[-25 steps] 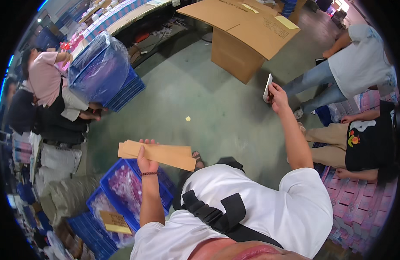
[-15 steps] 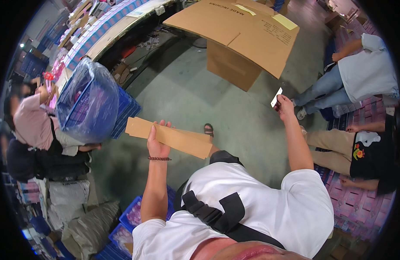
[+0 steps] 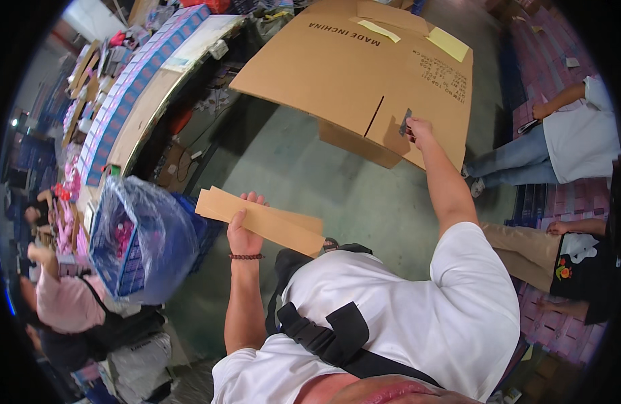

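My left hand (image 3: 242, 229) grips a stack of flat brown cardboard strips (image 3: 270, 221), held level in front of my chest. My right hand (image 3: 418, 129) is stretched forward and pinches a small dark flat tool (image 3: 405, 122). The tool's tip rests against a flap of a large open cardboard box (image 3: 364, 64) standing on the green floor ahead.
A blue crate wrapped in clear plastic (image 3: 143, 239) is carried by a person at the left. A long table (image 3: 139, 101) stacked with small boxes runs along the far left. Two people (image 3: 573, 145) sit on the floor at the right among pink packages.
The view has swung toward the big box. My right hand has reached forward onto its flap. The cardboard strips stay in my left hand.
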`<state>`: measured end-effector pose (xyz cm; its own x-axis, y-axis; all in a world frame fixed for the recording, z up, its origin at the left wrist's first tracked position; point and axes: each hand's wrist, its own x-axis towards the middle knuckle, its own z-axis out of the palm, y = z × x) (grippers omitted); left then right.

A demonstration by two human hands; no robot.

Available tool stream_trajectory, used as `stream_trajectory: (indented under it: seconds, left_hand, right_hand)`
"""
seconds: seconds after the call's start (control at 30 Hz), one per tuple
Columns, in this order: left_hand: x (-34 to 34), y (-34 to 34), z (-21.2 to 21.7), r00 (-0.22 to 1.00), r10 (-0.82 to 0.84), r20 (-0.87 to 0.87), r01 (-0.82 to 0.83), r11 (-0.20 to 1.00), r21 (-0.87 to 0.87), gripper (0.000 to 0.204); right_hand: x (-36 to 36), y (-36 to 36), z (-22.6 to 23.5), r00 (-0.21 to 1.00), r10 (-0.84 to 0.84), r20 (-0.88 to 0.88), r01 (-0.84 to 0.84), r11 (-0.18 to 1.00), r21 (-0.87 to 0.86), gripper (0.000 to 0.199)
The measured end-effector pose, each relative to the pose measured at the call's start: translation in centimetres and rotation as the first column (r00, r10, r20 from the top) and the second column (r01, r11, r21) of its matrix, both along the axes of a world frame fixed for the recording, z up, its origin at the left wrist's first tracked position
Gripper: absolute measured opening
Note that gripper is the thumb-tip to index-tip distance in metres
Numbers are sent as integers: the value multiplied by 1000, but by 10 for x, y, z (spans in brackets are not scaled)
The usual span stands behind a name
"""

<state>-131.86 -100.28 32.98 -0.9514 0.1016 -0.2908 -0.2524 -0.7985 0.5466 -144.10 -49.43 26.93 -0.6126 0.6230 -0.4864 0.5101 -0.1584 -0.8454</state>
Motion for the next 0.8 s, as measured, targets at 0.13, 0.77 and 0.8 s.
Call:
stream_trajectory:
  seconds: [0.13,0.77,0.8]
  left_hand:
    - [-79,20,-2,992,-128,6,128,992,-17,48]
    - [-331,274,1,589,-797,130,795,601,79,29]
    - [-328,284,2,580,-800,154,795,597,105,29]
  right_hand:
    - [-33,6,-7,999,-10,39,8,999,51,14]
    - [-37,-116,70,913,380,-151,-369,925,94,49]
    - [-33,-108,68,918,358,-169,-349,933,82,46]
